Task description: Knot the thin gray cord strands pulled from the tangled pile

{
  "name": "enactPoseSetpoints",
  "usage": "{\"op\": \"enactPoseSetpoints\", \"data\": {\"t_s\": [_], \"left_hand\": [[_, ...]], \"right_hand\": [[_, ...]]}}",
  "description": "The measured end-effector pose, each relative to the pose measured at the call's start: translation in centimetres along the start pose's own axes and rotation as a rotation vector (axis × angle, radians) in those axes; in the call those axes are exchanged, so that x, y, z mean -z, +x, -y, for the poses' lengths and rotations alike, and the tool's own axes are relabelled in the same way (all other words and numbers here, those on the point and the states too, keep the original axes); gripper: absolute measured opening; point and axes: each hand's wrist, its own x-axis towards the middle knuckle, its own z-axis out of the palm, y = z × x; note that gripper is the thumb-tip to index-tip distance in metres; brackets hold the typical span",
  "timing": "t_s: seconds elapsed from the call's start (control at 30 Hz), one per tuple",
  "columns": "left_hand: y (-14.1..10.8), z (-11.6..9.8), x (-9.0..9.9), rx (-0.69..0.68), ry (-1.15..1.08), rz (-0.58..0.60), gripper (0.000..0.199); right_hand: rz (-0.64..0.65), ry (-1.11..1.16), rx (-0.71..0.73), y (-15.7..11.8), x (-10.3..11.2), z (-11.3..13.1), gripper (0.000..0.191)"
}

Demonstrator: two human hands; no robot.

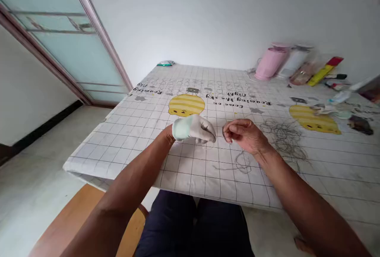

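Note:
My left hand (202,129), in a white and pale green glove, is just above the table with its fingertips pinched together. Facing it across a small gap is my bare right hand (242,133), its fingers curled and thumb pressed in. Whatever either hand may pinch is too thin or hidden to make out. Below my right hand lies a small loop of thin dark strand (243,163), with a loose tail reaching left. A larger tangle of similar dark strands (286,137) spreads on the tablecloth to the right of my right wrist.
A grid-patterned tablecloth (190,174) with yellow bear prints covers the table, which meets the wall. Along the back right stand a pink cylinder (271,63), a white cylinder (293,62) and a yellow-red box (323,72). A green packet (165,63) lies at the far left corner.

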Motion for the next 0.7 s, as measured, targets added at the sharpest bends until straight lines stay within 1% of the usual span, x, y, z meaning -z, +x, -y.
{"op": "enactPoseSetpoints", "data": {"t_s": [0.07, 0.13, 0.23, 0.3, 0.37, 0.4, 0.47, 0.53, 0.57, 0.7], "left_hand": [[0.5, 0.3, 0.1, -0.019, -0.056, -0.073, 0.018], [1.2, 0.8, 0.2, -0.035, -0.156, -0.144, 0.03], [2.5, 1.7, 0.7, -0.055, -0.399, -0.25, 0.062], [3.2, 2.2, 1.1, -0.051, -0.563, -0.318, 0.075], [3.6, 2.5, 1.5, -0.055, -0.673, -0.372, 0.075], [3.7, 2.6, 1.6, -0.065, -0.708, -0.387, 0.071], [3.8, 2.7, 1.4, -0.088, -0.743, -0.381, 0.053], [4.0, 3.0, 0.6, -0.118, -0.735, -0.357, 0.033], [4.2, 3.1, -0.1, -0.139, -0.72, -0.353, 0.03], [5.2, 3.2, -2.6, -0.272, -0.731, -0.366, 0.047]], "right_hand": [[-0.052, -0.006, -0.017, 0.1, -0.1, 0.2, 0.017], [-0.101, -0.018, -0.025, 0.1, -0.2, 0.4, 0.017], [-0.173, -0.049, -0.017, 0.1, -0.2, 0.9, 0.018], [-0.218, -0.054, 0.018, 0.1, -0.2, 1.1, 0.019], [-0.267, -0.05, 0.071, 0.2, -0.2, 1.2, 0.019], [-0.294, -0.044, 0.1, 0.3, -0.2, 1.2, 0.02], [-0.343, -0.027, 0.154, 0.4, -0.2, 1.1, 0.021], [-0.379, -0.003, 0.191, 0.6, -0.3, 1.0, 0.023], [-0.39, 0.009, 0.199, 0.7, -0.4, 0.9, 0.023], [-0.408, 0.061, 0.171, 0.9, -0.9, 0.2, 0.025]]}}
